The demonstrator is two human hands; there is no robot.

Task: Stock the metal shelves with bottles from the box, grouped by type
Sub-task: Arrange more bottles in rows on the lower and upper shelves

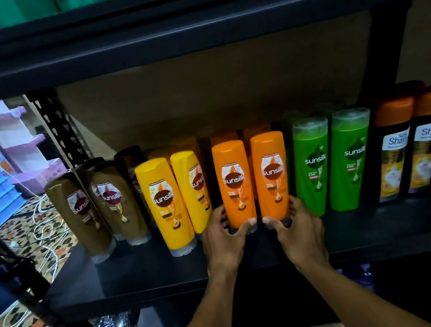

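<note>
Two orange Sunsilk bottles stand side by side, cap down, at the middle of the black metal shelf (147, 273). My left hand (225, 236) grips the foot of the left orange bottle (234, 183). My right hand (297, 225) grips the foot of the right orange bottle (272, 176). More orange bottles stand behind them. Brown bottles (82, 212) and yellow bottles (165, 204) stand to the left. To the right are green bottles (312, 166), then dark bottles with orange caps (392, 149). The box is out of sight.
An upper shelf beam (185, 33) overhangs the bottles, with green bottles on top of it. A perforated upright (58, 127) marks the left end. Beyond it lie white cables on a patterned floor, plastic drawers and a fan. A lower shelf holds dark items.
</note>
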